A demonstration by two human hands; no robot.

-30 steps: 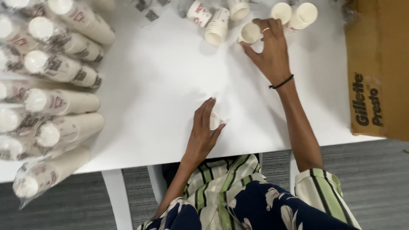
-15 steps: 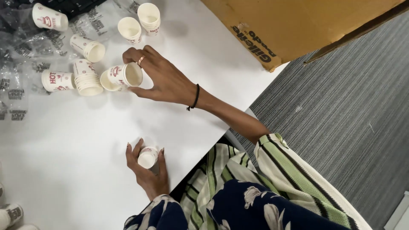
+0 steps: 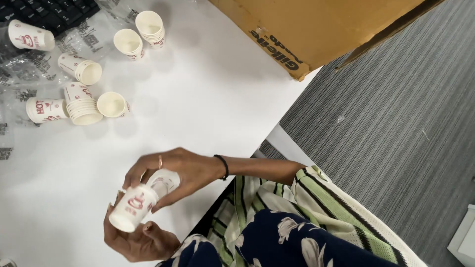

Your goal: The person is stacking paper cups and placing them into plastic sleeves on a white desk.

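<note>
My left hand (image 3: 136, 240) holds a short stack of white paper cups with red print (image 3: 133, 207), lying on its side near the table's front edge. My right hand (image 3: 180, 170), with a ring and a black wristband, grips another paper cup (image 3: 165, 182) and pushes it against the open end of that stack. Both hands hover just above the white table (image 3: 208, 104).
Several loose and stacked paper cups (image 3: 81, 106) lie at the far left among clear plastic wrappers (image 3: 29, 69). A black keyboard (image 3: 54, 12) sits at the top left. A brown cardboard box (image 3: 316, 29) overhangs the table's right edge. Grey carpet lies to the right.
My right hand has drawn back from the cups at the far left, bringing one cup to the stack in my left hand. The camera view has shifted slightly.
</note>
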